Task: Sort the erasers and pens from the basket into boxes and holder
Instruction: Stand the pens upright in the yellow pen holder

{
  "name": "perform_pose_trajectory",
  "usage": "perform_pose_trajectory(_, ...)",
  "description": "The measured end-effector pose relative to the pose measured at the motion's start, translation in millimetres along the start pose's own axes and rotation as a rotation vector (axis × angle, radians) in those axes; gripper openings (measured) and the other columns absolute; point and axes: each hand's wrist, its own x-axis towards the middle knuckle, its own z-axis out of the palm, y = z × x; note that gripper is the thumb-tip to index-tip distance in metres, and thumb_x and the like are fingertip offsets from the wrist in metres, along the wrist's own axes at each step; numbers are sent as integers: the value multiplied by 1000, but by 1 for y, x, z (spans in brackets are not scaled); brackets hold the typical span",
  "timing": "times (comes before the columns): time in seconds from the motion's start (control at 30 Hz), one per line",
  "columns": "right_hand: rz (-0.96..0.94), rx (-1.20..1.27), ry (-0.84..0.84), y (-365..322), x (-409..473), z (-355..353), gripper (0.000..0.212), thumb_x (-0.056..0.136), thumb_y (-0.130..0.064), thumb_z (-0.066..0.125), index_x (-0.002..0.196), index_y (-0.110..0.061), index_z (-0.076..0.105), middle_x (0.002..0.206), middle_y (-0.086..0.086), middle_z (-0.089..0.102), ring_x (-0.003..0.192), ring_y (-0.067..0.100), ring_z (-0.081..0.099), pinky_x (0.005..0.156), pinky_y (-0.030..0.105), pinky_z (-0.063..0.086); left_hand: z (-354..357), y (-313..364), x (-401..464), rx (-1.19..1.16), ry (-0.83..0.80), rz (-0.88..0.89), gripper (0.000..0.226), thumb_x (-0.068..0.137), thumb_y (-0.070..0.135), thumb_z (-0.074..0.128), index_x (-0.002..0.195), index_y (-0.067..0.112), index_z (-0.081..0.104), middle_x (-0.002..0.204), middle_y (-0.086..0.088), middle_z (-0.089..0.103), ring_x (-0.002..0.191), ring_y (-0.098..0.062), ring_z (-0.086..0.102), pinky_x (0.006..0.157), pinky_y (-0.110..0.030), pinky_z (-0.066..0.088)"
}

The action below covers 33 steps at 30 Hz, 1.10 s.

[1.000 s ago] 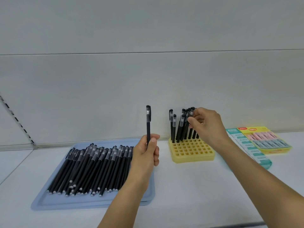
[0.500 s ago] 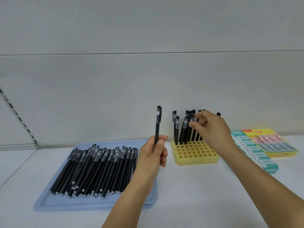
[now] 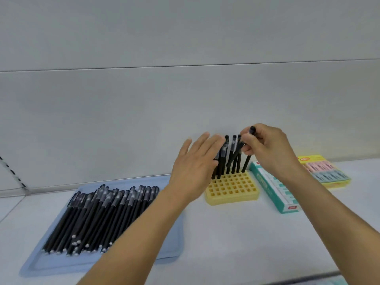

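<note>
Currently, I am seeing the right hand (image 3: pixel 267 149) pinching a black capped pen (image 3: pixel 247 153) above the back row of the yellow gridded plastic holder (image 3: pixel 232 190). The left hand (image 3: pixel 195 167) is lying with straight fingers against the upright pens (image 3: pixel 224 157) already standing there. More loose black pens (image 3: pixel 98 219) are lying on the pale blue flat tray (image 3: pixel 170 243), left of the holder.

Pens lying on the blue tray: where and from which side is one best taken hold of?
Pinch a top-layer pen at mid-barrel, coming from above. The pens lie flat, packed side by side on the blue tray, so only their upper sides are free; the capped ends point away.
</note>
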Motion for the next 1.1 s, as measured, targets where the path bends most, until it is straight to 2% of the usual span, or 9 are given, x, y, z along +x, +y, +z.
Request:
perform_pose_trajectory(0.07,8,-93,-51,11,2,4,13,96,-11,54,92,-8,65,79,4,69,71,16,69,80,44,57,5,-7,8,110,-165,55,56,104,26,32,155,27,9,162,11,7,150,-11,1,121,-43,2)
perform_pose_trajectory(0.13,3,-124,-77,19,4,9,13,96,-12,53,91,-8,65,79,5,69,71,18,69,79,48,56,5,-12,13,173,-214,68,56,105,26,29,155,27,5,162,12,0,149,-10,-4,121,-43,-2)
perform_pose_trajectory(0.37,18,-165,-146,29,11,23,13,96,-14,53,91,-11,64,84,5,67,72,18,69,77,43,58,2,-11,13,109,-194,45,55,104,21,34,155,24,14,162,10,9,149,-9,3,121,-42,3)
perform_pose_trajectory(0.7,91,-322,-217,27,15,34,19,95,-18,57,78,-9,61,72,5,64,72,24,69,69,42,55,-1,-9,9,15,-201,7,60,102,20,41,155,26,12,162,11,6,149,-10,1,122,-40,5)
perform_pose_trajectory(0.77,52,-490,-149,23,9,32,15,95,-28,57,93,-13,60,88,3,65,84,26,65,67,34,46,-6,-7,1,-70,-152,-47,63,101,24,45,154,28,12,162,10,5,149,-11,0,122,-37,5)
perform_pose_trajectory(0.83,-9,-601,44,14,-6,31,27,96,-36,54,116,-17,53,108,1,60,90,24,61,67,32,39,-12,-5,-18,-176,-71,-131,62,100,29,48,153,27,18,162,7,12,149,-13,5,122,-36,8)
perform_pose_trajectory(0.9,-91,-485,171,-7,-28,39,22,97,-38,50,112,-22,51,102,-5,59,85,20,58,66,33,38,-19,-8,-47,-223,-23,-226,56,99,34,50,150,27,29,157,7,26,146,-12,17,120,-35,15)
perform_pose_trajectory(0.97,-118,-413,51,-24,-47,60,16,95,-42,51,97,-28,57,84,-11,61,77,14,57,64,32,41,-26,-22,-80,-205,-8,-348,51,97,37,52,145,27,39,148,8,40,139,-11,29,115,-32,25)
perform_pose_trajectory(1.1,-87,-501,-427,-40,-71,120,36,92,-54,49,76,-23,60,74,-10,62,76,14,59,58,27,37,-52,-71,-139,-54,-9,-664,47,95,40,54,138,22,49,135,2,51,126,-20,41,101,-36,38)
